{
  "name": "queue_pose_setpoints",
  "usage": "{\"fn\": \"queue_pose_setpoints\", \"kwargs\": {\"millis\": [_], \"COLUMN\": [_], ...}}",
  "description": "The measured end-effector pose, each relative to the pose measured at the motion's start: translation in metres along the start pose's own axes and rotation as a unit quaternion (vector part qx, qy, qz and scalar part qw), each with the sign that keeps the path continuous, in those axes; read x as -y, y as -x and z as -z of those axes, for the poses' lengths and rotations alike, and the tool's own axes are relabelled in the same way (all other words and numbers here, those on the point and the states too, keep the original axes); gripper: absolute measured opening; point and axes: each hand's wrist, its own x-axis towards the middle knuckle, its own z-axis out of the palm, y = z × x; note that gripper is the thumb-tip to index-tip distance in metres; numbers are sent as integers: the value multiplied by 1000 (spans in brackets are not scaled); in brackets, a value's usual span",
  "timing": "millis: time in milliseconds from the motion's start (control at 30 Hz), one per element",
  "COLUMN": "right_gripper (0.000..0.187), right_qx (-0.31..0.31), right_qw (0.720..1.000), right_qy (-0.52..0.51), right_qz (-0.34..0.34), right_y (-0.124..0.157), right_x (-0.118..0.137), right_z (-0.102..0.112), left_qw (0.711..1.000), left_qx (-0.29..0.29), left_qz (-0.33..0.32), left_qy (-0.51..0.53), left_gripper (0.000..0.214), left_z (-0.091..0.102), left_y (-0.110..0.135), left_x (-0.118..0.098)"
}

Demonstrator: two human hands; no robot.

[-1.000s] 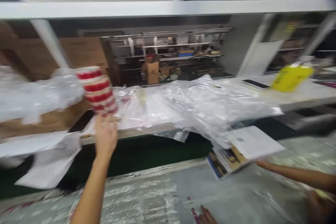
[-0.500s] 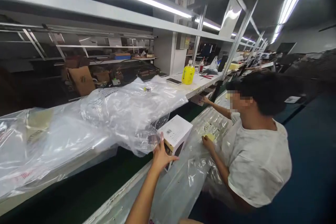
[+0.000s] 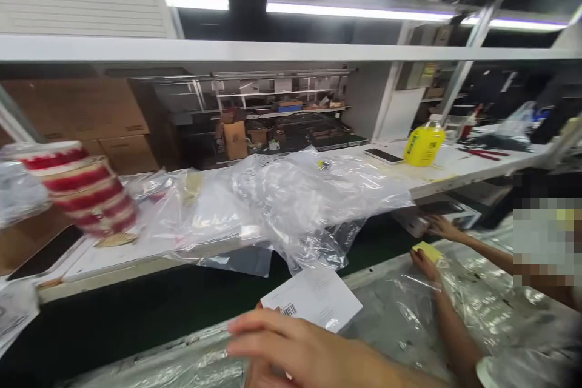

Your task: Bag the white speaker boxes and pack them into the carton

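My right hand (image 3: pixel 295 348) reaches in from the lower right, fingers pointing left and curled over the near side of a white box (image 3: pixel 313 303) with a barcode label. The box rests at the edge of the plastic-covered worktop (image 3: pixel 400 321), and its lower part is hidden by my hand. My left hand is out of view. To the right, a co-worker's two hands are at the worktop's far edge; the nearer one (image 3: pixel 422 262) holds a small yellow piece (image 3: pixel 427 250), and the farther one (image 3: pixel 443 227) reaches toward the shelf.
A dark green conveyor belt (image 3: pixel 136 315) runs between the worktop and a white shelf (image 3: pixel 454 173). On the shelf stand a red-and-white striped cup (image 3: pixel 86 194), crumpled clear plastic bags (image 3: pixel 309 194), a phone (image 3: pixel 384 156), a yellow bottle (image 3: pixel 422 144) and red pliers (image 3: pixel 482 153).
The view has swung back left from the co-worker toward the shelf. My hand now lies across the near side of the white box, closer to the camera; the striped cup is in sight again.
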Motion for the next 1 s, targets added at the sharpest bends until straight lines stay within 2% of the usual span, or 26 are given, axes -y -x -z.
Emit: {"fn": "queue_pose_setpoints", "kwargs": {"millis": [67, 100, 133, 167, 200, 233, 267, 300, 333, 367, 400, 433, 500, 533, 600, 667, 767, 900, 1000], "right_gripper": [49, 50, 51, 53, 55, 57, 59, 64, 69, 74, 74, 66, 39, 28, 22, 25, 35, 41, 40], "right_qx": [-45, -86, -132, -174, -206, -225, -236, -238, -231, -212, -187, -161, -119, -111, -122, -148, -200, -263, -295], "right_qw": [993, 979, 954, 920, 883, 848, 818, 793, 774, 762, 757, 758, 769, 775, 779, 779, 772, 758, 754], "right_qy": [106, 187, 270, 351, 419, 473, 514, 545, 567, 581, 587, 585, 569, 562, 557, 558, 562, 563, 556], "right_qz": [8, 3, -10, -30, -54, -79, -105, -132, -160, -189, -217, -241, -266, -268, -261, -247, -221, -199, -187], "right_y": [-44, -62, -77, -87, -93, -97, -98, -99, -99, -100, -102, -104, -110, -113, -118, -122, -126, -129, -130], "right_x": [-27, -41, -54, -65, -75, -83, -88, -91, -93, -94, -94, -93, -93, -93, -94, -97, -105, -119, -132], "right_z": [-18, -21, -19, -12, -1, 12, 26, 41, 55, 68, 81, 93, 116, 126, 145, 161, 180, 203, 218], "left_qw": [1000, 998, 995, 993, 991, 990, 988, 981, 972, 967, 968, 968, 961, 957, 952, 948, 938, 922, 916], "left_qx": [16, 36, 52, 57, 39, -5, -67, -140, -193, -212, -179, -122, -48, -23, -6, -17, -57, -110, -158], "left_qz": [-22, -49, -74, -96, -113, -122, -120, -125, -131, -139, -149, -173, -213, -228, -246, -257, -271, -279, -259], "left_qy": [3, 15, 30, 47, 62, 69, 65, 50, 15, -35, -92, -138, -170, -176, -183, -189, -208, -244, -261], "left_gripper": [35, 57, 84, 100, 95, 72, 37, 23, 26, 29, 29, 24, 11, 7, 15, 19, 24, 29, 38], "left_z": [18, 28, 41, 55, 71, 88, 105, 121, 134, 145, 152, 155, 154, 152, 148, 148, 159, 189, 219], "left_y": [10, 13, 12, 9, 1, -12, -30, -53, -79, -108, -136, -163, -204, -218, -234, -242, -255, -277, -287], "left_x": [10, 11, 9, 3, -5, -16, -28, -42, -56, -69, -80, -89, -100, -103, -103, -101, -102, -112, -111]}}
